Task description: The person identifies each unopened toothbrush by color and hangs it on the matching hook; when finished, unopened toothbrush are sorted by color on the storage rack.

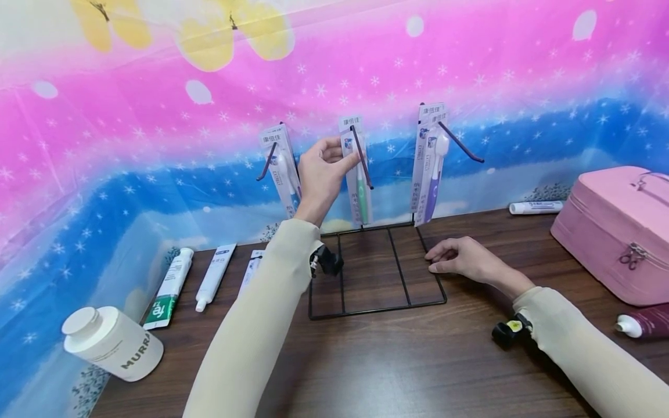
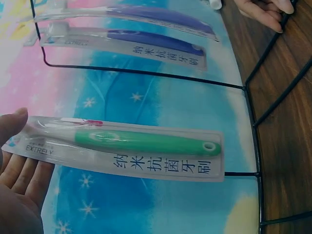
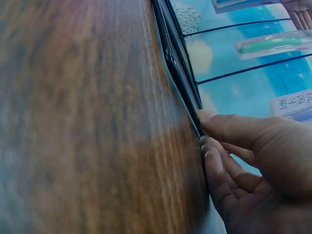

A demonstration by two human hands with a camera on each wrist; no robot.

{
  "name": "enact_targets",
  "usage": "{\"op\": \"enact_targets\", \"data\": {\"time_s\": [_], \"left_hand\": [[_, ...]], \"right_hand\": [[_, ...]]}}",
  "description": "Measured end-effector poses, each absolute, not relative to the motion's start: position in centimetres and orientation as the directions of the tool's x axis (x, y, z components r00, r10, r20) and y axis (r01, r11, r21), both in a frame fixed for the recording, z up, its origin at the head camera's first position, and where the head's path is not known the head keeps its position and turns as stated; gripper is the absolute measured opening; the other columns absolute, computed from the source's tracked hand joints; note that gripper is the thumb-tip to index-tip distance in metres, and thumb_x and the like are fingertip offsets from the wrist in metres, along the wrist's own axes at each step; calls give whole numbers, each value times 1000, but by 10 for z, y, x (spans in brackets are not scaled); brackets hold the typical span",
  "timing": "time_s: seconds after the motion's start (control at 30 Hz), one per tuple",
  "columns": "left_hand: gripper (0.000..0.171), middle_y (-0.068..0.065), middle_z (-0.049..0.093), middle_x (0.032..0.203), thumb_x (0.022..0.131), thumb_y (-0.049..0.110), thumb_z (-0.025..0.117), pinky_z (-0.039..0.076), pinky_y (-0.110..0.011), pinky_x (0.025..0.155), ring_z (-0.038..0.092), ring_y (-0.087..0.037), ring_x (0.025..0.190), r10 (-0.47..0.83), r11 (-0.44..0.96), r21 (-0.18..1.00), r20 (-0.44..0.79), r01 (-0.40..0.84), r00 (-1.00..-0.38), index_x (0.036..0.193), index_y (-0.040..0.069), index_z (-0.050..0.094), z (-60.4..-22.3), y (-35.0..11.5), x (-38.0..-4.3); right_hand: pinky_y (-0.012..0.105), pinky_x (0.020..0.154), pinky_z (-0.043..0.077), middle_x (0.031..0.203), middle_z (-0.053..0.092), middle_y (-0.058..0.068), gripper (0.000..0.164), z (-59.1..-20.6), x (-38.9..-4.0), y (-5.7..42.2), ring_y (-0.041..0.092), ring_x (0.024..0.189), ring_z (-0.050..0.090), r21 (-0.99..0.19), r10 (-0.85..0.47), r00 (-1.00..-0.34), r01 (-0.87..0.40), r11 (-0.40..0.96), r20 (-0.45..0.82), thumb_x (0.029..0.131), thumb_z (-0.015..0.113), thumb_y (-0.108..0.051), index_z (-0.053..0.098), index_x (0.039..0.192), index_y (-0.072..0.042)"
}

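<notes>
A black wire display rack [image 1: 376, 310] stands on the table with packaged toothbrushes on its hooks. My left hand [image 1: 324, 174] grips the upper part of a green toothbrush in a clear-fronted pack [image 2: 146, 142], thumb in front and fingers behind, at the middle hook [image 1: 363, 158]. Purple toothbrush packs [image 1: 432, 186] hang on the right hook, and another toothbrush pack [image 1: 281, 174] is on the left hook, partly behind my left hand. Down at the base's right side, my right hand [image 1: 465, 261] pinches the rack's wire between thumb and fingers, as the right wrist view shows.
At left lie a white bottle [image 1: 120, 342], a green-and-white tube [image 1: 169, 287], a white tube [image 1: 215, 276] and a partly hidden pack [image 1: 252, 270]. At right are a pink case [image 1: 611, 232], a white tube [image 1: 535, 207] and a dark red tube [image 1: 650, 322]. A patterned cloth [image 1: 470, 69] hangs behind.
</notes>
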State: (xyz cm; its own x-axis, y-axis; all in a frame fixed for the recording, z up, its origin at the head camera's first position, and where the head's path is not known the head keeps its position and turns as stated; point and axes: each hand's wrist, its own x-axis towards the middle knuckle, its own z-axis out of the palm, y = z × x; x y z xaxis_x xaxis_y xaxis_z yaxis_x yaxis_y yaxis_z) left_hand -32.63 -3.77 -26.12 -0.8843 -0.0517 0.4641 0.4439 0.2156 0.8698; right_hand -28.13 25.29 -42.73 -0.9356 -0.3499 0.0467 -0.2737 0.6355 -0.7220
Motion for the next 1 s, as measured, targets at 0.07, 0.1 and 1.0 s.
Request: {"op": "enact_targets", "data": {"time_s": [0.07, 0.1, 1.0], "left_hand": [[36, 3, 71, 93, 78, 26, 83, 50, -28, 79, 64, -10, 89, -54, 215, 874, 457, 436, -888, 109, 14, 69, -260, -39, -327], [36, 3, 71, 93, 79, 26, 83, 50, -28, 79, 64, -10, 89, -57, 214, 876, 454, 433, -889, 109, 14, 69, -259, -39, -327], [31, 3, 67, 112, 85, 23, 77, 49, -28, 88, 62, -11, 102, 118, 431, 573, 730, 697, -673, 114, 13, 69, -316, -80, -195]], "right_hand": [[36, 75, 48, 95, 69, -4, 23, -427, -281, 252, 17, 85, 61, -722, -352, -935, -274, 636, 45, 85, 76, -27, 72, 106, -17], [36, 74, 48, 95, 69, -4, 24, -426, -281, 252, 17, 85, 61, -721, -353, -935, -274, 636, 43, 85, 76, -27, 72, 106, -17], [35, 73, 49, 95, 69, -3, 26, -426, -277, 251, 17, 85, 61, -697, -363, -930, -297, 653, 56, 86, 75, -31, 72, 108, -17]]}}
